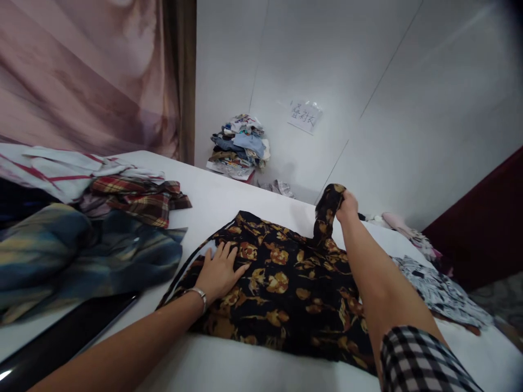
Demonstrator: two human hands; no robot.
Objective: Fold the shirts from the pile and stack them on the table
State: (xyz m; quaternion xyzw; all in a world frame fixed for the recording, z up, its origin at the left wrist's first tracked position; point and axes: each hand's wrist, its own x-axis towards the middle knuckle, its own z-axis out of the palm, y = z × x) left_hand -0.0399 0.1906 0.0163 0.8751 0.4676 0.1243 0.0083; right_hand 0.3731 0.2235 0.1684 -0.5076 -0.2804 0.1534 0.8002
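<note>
A black shirt with golden-brown flowers (286, 283) lies spread on the white table (220, 196). My left hand (218, 269) presses flat on the shirt's left part, fingers apart, a metal bracelet at the wrist. My right hand (346, 206) reaches to the far edge and grips a fold of the same shirt, lifting it off the table. My right forearm crosses above the shirt, with a checked sleeve near the camera.
A heap of clothes (81, 228) in plaid, striped and blue fabrics lies at the left. A black-and-white patterned garment (441, 291) sits at the right. A stack of folded clothes (241, 147) stands by the white wall, under a paper label (304, 115). A dark board (69, 335) lies at the near left.
</note>
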